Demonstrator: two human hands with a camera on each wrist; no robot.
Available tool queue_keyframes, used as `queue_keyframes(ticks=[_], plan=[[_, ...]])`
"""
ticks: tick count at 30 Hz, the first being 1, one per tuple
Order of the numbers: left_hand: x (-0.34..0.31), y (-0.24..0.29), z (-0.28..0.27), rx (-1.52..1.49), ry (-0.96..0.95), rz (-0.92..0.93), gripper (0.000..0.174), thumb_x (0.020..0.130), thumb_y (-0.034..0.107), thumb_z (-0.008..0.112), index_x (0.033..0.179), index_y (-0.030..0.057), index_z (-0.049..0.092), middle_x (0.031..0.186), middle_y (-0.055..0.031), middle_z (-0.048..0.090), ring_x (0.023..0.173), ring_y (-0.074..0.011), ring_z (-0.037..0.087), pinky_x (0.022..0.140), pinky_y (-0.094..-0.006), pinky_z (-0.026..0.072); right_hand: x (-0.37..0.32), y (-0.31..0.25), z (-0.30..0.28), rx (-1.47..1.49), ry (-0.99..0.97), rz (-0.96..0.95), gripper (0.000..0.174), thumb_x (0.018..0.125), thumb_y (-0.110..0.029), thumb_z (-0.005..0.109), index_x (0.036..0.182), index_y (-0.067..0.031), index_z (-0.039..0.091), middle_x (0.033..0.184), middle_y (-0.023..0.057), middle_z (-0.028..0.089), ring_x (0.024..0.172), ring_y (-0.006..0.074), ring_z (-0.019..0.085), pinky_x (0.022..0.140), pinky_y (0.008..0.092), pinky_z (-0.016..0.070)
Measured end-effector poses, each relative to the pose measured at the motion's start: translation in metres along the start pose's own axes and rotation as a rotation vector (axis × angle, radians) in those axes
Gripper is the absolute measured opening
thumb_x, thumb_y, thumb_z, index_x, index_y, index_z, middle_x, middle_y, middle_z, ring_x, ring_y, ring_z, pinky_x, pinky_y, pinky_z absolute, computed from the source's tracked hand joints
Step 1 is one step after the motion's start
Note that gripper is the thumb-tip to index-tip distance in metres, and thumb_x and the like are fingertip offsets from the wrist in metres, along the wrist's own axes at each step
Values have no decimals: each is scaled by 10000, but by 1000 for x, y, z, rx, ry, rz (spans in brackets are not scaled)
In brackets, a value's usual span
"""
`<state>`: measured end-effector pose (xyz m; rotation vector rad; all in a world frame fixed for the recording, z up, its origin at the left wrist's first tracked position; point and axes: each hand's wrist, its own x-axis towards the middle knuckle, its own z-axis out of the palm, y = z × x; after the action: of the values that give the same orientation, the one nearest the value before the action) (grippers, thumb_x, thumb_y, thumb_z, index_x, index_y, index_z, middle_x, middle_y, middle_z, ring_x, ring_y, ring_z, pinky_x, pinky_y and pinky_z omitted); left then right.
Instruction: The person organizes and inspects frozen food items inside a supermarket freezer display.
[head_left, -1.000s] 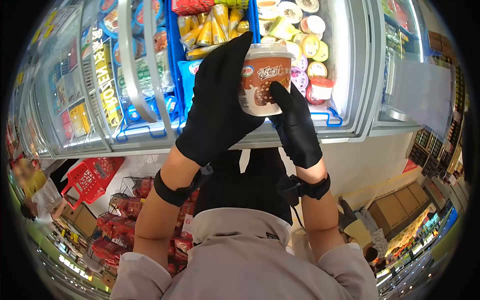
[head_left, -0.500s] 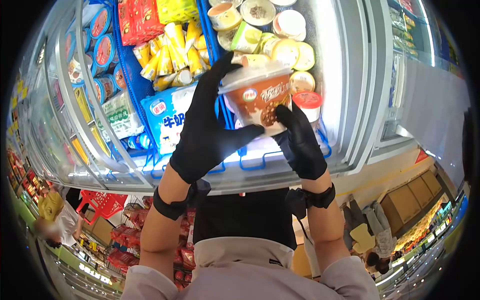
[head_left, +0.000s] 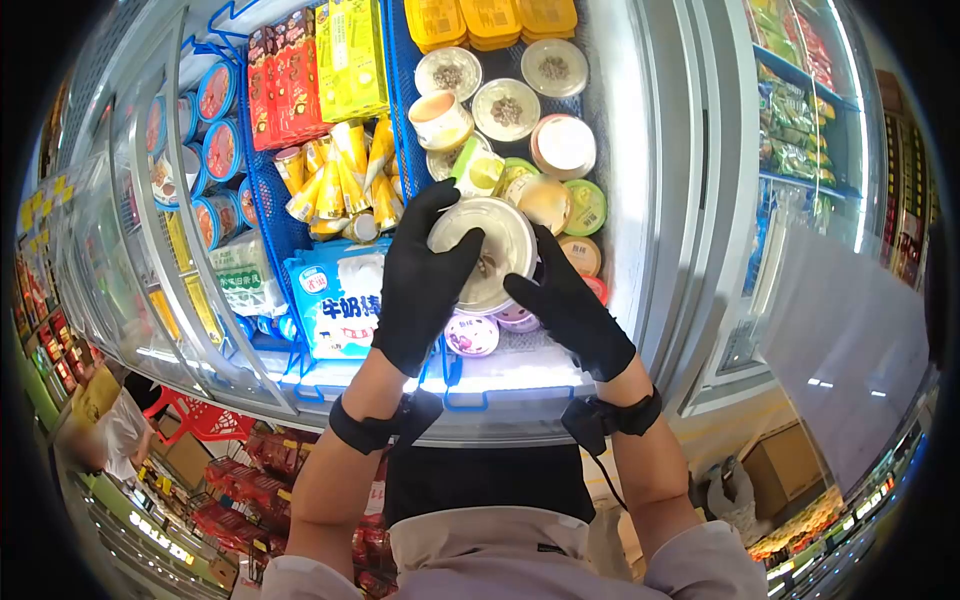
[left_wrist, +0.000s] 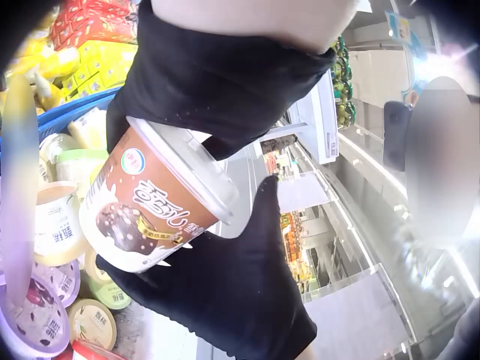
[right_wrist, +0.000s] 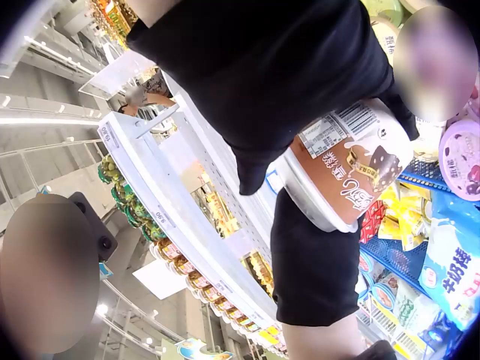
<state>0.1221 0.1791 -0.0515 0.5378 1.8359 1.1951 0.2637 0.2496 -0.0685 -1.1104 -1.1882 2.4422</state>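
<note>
A brown-and-white ice cream cup (head_left: pixel 500 232) with a clear plastic lid is held over the freezer by both black-gloved hands. My left hand (head_left: pixel 428 285) grips its left side, the thumb lying across the lid. On the other side my right hand (head_left: pixel 582 305) holds the cup, its fingers partly hidden behind it and its thumb by the lid's lower right edge. The cup's printed front (left_wrist: pixel 142 206) shows in the left wrist view, tilted. A barcode on the cup's side (right_wrist: pixel 337 127) appears in the right wrist view.
Beneath the hands, ice cream tubs (head_left: pixel 505 110) fill a blue basket. Left of it lie yellow-wrapped cones (head_left: pixel 340 180), red boxes (head_left: pixel 285 85) and a blue-white bag (head_left: pixel 335 300). The freezer's glass lid (head_left: pixel 165 270) and frame (head_left: pixel 680 200) flank this opening.
The cup has turned from its front label facing the head view to its lid facing up. My left thumb now lies over the lid. The head view has shifted further over the freezer.
</note>
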Motion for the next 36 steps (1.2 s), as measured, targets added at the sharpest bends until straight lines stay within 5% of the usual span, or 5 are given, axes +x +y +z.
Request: queue_keyframes(ticks=[9,14,19,33,36], plan=[[107,-36,1,116,174,182,426,835,130,640,1230,43,509,1191,-130,566,1115,-217,545,926,-332,442,47,-15,-21,170,217,-123,322,879,-61,564,1187,4,498,1178,133,554,1065,200,566,912,301,462],[160,-59,-19,914,-118,457,596,768,131,663,1305,48,420,1252,-191,491,1168,-352,461,1002,-404,374,63,17,-58,-620,213,-326,343,903,-44,533,1215,36,414,1192,174,532,1053,215,577,889,329,509],[160,-90,-18,1411,-134,698,584,795,134,598,1335,50,393,1246,-172,473,1135,-324,460,984,-391,372,89,-2,-54,61,260,-116,421,868,-10,582,1233,-33,372,1244,187,484,1111,256,549,897,350,520],[146,-73,-29,713,134,657,654,651,86,760,1232,8,470,1056,-177,576,979,-332,560,846,-425,451,152,-24,-47,365,85,-258,348,864,52,524,1197,-38,476,1212,129,478,1102,252,543,831,360,555],[130,-72,-39,442,269,383,577,766,154,727,1258,-3,470,1148,-124,576,1064,-197,562,904,-326,455,159,-16,-46,-167,219,-320,353,875,64,487,1215,-25,457,1239,135,467,1128,252,526,861,370,549]])
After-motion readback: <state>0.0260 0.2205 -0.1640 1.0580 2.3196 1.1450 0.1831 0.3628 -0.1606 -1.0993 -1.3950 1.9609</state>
